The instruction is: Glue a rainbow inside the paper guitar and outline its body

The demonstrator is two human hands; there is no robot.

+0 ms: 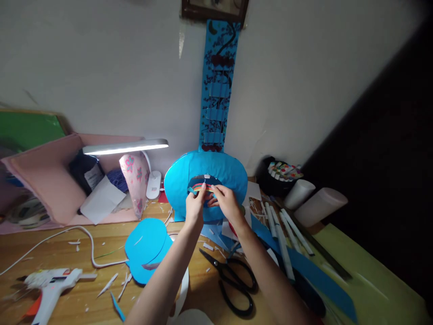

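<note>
A blue paper guitar stands upright against the wall, its rounded body on the table and its decorated neck rising above. At the dark round hole in the body, my left hand and my right hand are side by side. Between them is a rainbow-striped strip, its edge pinched by the thumb and fingers of each hand. Whether the strip is fixed to the hole's rim, I cannot tell. Some of my right fingers reach into the hole. Black-handled scissors lie beneath my forearms.
On the left are a white glue gun, blue paper shapes, a lit desk lamp and a pink box. To the right lie white pens, a long blue strip, a marker holder and two cups. Paper scraps litter the wood.
</note>
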